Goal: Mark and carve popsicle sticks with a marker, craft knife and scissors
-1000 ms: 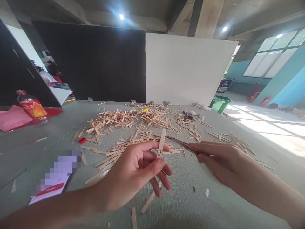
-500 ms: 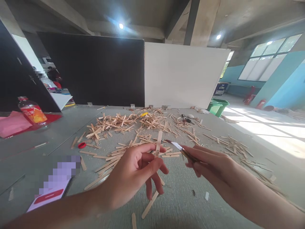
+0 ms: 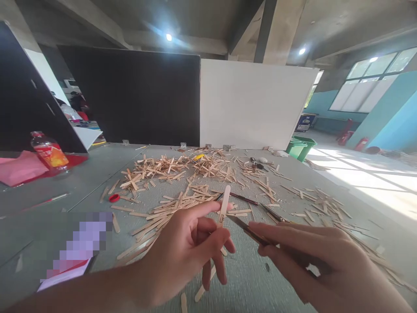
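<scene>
Between thumb and fingers, my left hand (image 3: 195, 243) holds a wooden craft stick (image 3: 224, 202) upright, its rounded end up. Small dark lines are marked low on the stick, near my thumb. My right hand (image 3: 312, 256) is closed round a utility knife (image 3: 254, 232), whose blade points left and lies close beside the marked part; whether it touches I cannot tell. A dark pen (image 3: 243, 198) lies on the table behind the stick. Several loose craft sticks (image 3: 156, 221) are spread past my left hand.
Heaps of craft sticks (image 3: 159, 167) cover the table's far part, with a yellow tool (image 3: 198, 157) among them. A red bottle cap (image 3: 114, 198), a drink bottle (image 3: 50, 152) and a partly blurred purple item (image 3: 84, 239) are at left. Keys (image 3: 256, 164) lie at back right. Black and white panels (image 3: 247, 104) stand behind.
My right hand has turned, and the knife blade has come down and left to the stick's marked part. My left hand has shifted slightly right and down with the stick.
</scene>
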Motion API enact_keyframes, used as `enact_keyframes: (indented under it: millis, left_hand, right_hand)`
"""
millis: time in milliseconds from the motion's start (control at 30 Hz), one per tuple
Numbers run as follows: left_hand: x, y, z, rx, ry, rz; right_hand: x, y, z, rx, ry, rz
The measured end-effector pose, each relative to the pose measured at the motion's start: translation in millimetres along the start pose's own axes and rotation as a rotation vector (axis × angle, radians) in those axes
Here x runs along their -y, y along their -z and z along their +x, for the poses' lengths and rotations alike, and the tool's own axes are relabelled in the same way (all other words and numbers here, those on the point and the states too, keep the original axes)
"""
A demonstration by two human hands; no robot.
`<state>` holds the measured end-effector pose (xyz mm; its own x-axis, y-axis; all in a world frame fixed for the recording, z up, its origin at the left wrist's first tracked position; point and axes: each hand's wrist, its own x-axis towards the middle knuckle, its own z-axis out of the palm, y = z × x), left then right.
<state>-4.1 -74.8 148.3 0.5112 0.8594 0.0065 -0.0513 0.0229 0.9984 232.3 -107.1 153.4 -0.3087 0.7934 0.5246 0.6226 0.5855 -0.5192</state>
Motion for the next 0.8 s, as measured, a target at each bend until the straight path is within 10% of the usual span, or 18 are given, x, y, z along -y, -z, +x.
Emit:
enact_keyframes:
  millis: [800]
  left_hand:
    - [9.3,-1.8,-0.8,-0.070,-0.039,0.216]
  right_hand:
    - [-1.3,-4.0,-0.4,0.056,0.064,-0.006]
